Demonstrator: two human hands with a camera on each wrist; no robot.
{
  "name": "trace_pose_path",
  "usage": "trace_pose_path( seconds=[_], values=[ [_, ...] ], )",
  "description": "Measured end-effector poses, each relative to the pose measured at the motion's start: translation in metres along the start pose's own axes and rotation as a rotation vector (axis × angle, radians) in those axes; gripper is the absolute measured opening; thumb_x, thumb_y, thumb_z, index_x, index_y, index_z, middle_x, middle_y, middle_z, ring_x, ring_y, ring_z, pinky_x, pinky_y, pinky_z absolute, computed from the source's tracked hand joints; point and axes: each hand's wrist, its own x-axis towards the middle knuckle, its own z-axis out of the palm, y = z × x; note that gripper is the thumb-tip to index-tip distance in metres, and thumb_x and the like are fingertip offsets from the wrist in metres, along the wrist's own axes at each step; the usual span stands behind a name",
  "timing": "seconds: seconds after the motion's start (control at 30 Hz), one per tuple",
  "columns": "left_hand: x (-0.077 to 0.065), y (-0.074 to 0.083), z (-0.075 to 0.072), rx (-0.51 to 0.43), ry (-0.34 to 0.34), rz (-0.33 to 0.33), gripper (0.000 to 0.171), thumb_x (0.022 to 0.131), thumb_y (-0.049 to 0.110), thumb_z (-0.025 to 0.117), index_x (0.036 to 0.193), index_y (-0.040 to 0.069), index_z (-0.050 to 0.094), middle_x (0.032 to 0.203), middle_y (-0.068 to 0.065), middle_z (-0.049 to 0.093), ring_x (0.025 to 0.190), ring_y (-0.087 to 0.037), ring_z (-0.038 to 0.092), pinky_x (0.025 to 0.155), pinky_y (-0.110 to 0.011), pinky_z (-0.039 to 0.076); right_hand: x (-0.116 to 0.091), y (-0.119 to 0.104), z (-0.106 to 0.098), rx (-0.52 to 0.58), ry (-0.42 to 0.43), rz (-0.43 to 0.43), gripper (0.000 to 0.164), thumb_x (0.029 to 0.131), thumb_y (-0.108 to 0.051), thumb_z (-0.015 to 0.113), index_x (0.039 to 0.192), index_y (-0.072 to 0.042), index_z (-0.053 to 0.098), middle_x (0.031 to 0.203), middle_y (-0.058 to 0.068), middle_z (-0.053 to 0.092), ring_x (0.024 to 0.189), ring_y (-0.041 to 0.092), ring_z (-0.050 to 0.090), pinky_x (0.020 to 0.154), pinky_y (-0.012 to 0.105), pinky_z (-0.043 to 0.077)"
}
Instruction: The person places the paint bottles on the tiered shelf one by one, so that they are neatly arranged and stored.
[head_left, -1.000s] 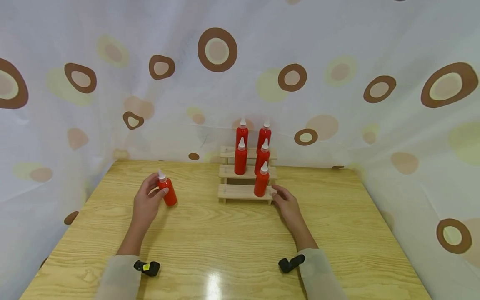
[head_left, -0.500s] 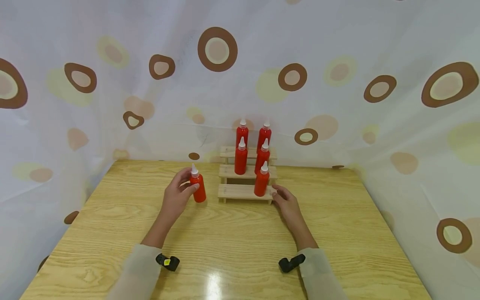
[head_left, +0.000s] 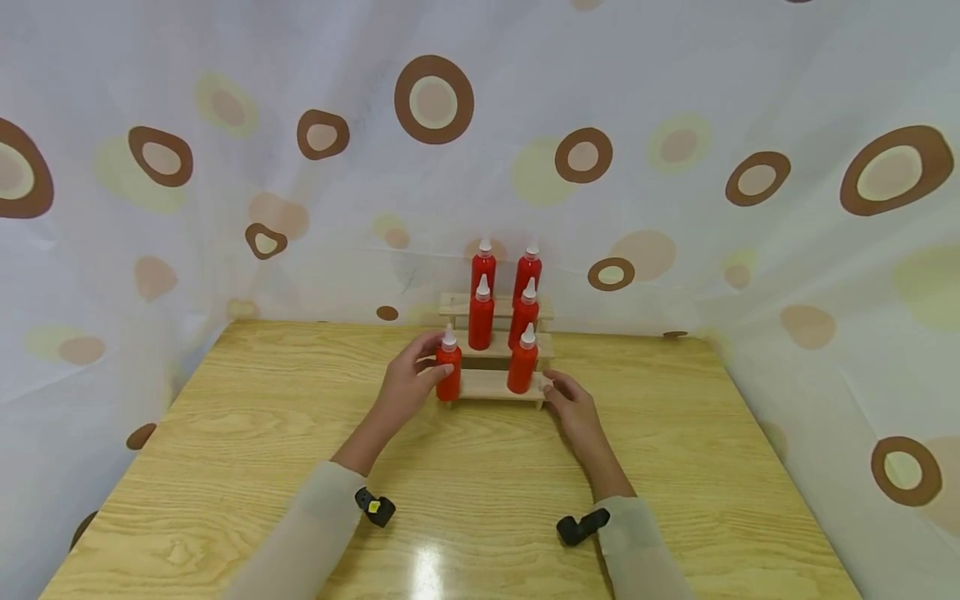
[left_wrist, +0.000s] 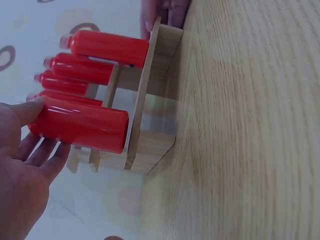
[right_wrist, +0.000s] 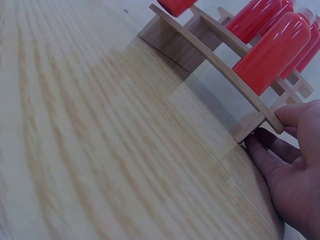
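My left hand (head_left: 405, 387) holds a red squeeze bottle (head_left: 448, 382) with a white pointed cap between thumb and fingers. The bottle is at the left end of the lowest step of a three-step wooden rack (head_left: 486, 384). In the left wrist view its base lies close to the step's front edge; whether it touches cannot be told. My right hand (head_left: 579, 417) grips the right end of the lowest step, thumb at the board (right_wrist: 272, 120) and fingers below by the leg. Beside it on that step stands another red bottle (head_left: 522, 368).
Two more red bottles stand on the middle step, a left one (head_left: 481, 323) and a right one (head_left: 523, 321). The top step bears a left bottle (head_left: 483, 268) and a right one (head_left: 528, 271). Behind the wooden table (head_left: 465, 483) hangs a patterned curtain (head_left: 337, 217).
My left hand has carried the red bottle rightward across the table to the left end of the rack's lowest step. The right hand has stayed at the rack.
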Motion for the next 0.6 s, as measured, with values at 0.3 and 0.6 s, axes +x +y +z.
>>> trace_pose_path(
  seconds=[0.3, 0.6],
  values=[
    [0.014, 0.000, 0.019, -0.003, -0.031, 0.027, 0.049, 0.096, 0.009, 0.068, 0.142, 0.015, 0.054, 0.136, -0.009, 0.061, 0.124, -0.029, 0.058, 0.108, -0.047, 0.049, 0.001, -0.001, 0.000, 0.012, 0.001, 0.003, 0.042, 0.102, -0.026, 0.058, 0.142, -0.014, 0.056, 0.154, 0.011, 0.044, 0.146, 0.025, 0.036, 0.113, 0.042, 0.043],
    [0.021, -0.001, 0.032, -0.008, -0.043, 0.039, 0.049, 0.095, 0.007, 0.069, 0.141, 0.019, 0.055, 0.136, -0.007, 0.062, 0.125, -0.027, 0.058, 0.108, -0.046, 0.049, 0.000, 0.000, 0.000, 0.004, 0.008, -0.009, 0.041, 0.102, -0.026, 0.058, 0.141, -0.013, 0.057, 0.154, 0.011, 0.045, 0.147, 0.027, 0.035, 0.114, 0.045, 0.041]
  ],
)
